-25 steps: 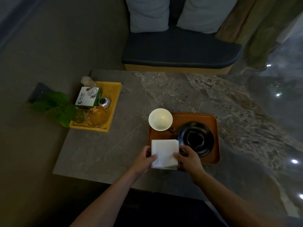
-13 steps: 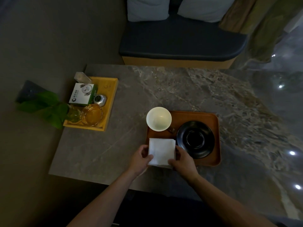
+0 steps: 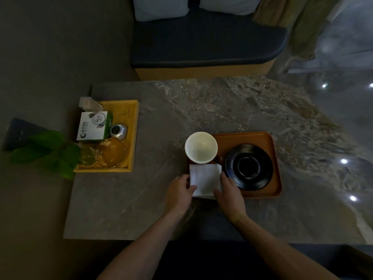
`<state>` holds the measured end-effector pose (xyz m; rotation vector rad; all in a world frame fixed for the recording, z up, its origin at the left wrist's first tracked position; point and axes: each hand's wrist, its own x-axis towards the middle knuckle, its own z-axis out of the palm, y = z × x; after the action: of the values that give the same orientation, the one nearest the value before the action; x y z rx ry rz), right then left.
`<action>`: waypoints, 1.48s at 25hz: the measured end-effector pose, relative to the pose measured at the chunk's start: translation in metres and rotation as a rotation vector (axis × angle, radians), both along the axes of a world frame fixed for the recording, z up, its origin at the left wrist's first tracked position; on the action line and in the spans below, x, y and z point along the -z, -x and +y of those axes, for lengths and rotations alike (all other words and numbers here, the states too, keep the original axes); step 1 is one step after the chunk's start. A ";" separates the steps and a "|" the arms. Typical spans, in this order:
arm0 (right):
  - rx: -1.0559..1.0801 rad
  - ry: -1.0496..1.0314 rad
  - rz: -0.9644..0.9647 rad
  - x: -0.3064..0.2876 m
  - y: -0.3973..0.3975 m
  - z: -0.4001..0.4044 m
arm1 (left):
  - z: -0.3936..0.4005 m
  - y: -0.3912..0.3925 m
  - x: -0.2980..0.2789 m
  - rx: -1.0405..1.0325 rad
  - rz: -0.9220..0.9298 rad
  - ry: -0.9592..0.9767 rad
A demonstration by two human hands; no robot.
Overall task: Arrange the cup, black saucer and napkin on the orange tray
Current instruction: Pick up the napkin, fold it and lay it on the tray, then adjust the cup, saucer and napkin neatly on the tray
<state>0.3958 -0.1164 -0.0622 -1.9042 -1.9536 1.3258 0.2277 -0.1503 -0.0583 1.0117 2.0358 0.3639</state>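
Holding a folded white paper napkin (image 3: 205, 179) at the near left corner of the rounded orange tray (image 3: 271, 156), both hands pinched on it: left hand (image 3: 180, 194) thumb over the napkin's left edge, right hand (image 3: 229, 194) fingers on its right edge and near corner. Whether the napkin lies flat cannot be told. White round cup (image 3: 201, 147), open side up, at the tray's far left corner, just beyond the napkin. Round black saucer (image 3: 249, 166) on the tray's right half, close beside the right hand. Tray on a grey marble table (image 3: 212, 110). Yellow wooden tray (image 3: 132, 136) with a green-and-white box (image 3: 93, 127) well to the left
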 end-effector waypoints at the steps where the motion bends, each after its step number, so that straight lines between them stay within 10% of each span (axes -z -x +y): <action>1: 0.007 -0.004 -0.028 0.001 0.001 -0.001 | 0.001 0.000 0.001 0.034 0.045 -0.016; 37: -0.360 -0.420 -0.294 -0.045 -0.013 0.079 | 0.077 0.085 -0.035 0.535 0.203 -0.219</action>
<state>0.4084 -0.0377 -0.0177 -1.6675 -2.5614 0.6283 0.1423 -0.0731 -0.0236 1.7335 1.8274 0.2050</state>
